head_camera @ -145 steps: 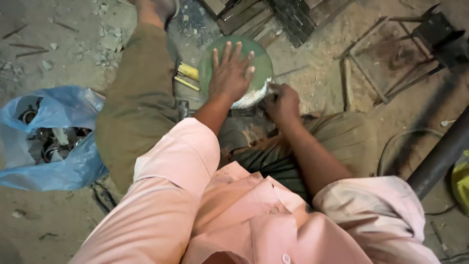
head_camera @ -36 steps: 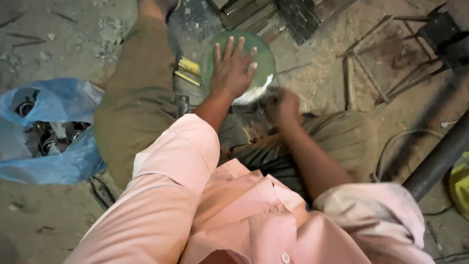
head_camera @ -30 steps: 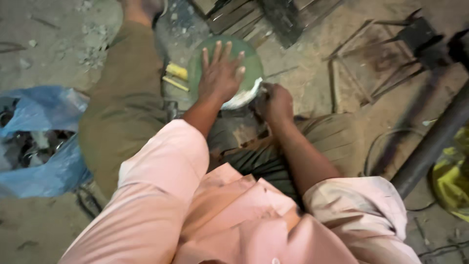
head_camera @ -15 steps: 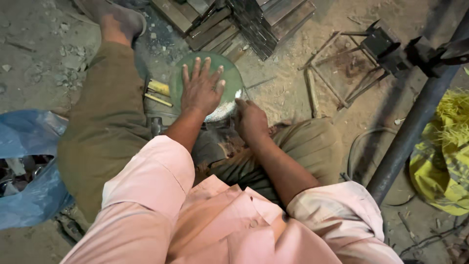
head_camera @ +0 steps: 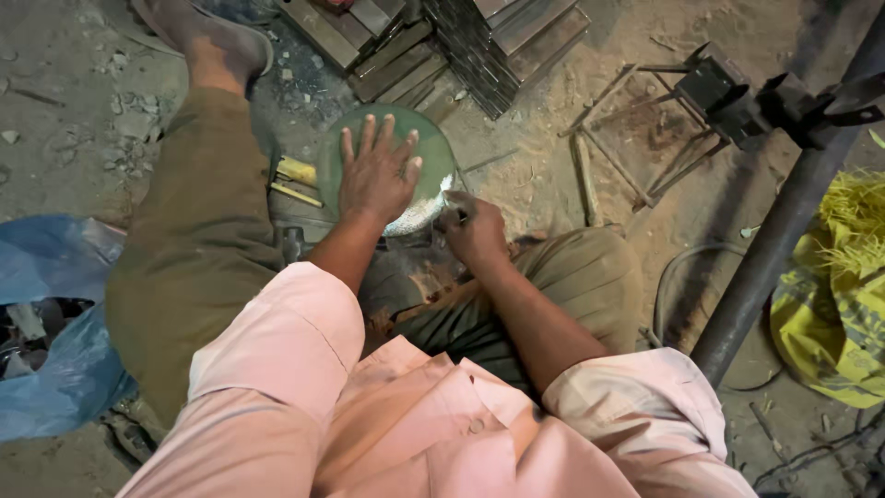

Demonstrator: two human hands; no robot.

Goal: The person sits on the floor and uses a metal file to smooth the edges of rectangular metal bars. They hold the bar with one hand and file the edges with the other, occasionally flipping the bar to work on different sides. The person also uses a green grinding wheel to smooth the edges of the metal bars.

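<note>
One round green disc (head_camera: 433, 152) of flat sheet material lies on the dirt floor (head_camera: 55, 120) at our twelve o'clock, between our bent legs. Our left hand (head_camera: 376, 173) lies open on it, fingers spread toward twelve, palm pressing it flat. Our right hand (head_camera: 472, 231) is closed at the disc's five o'clock edge, where a pale worn patch (head_camera: 419, 214) shows; we cannot tell what it grips. The left hand is the nearer, resting on the disc itself, while the right only meets the rim. Yellow sticks (head_camera: 295, 175) lie just beside the disc at nine o'clock. Stacked dark metal bars (head_camera: 498, 37) sit beyond at one o'clock, and a blue plastic bag (head_camera: 46, 323) lies well apart at eight.
</note>
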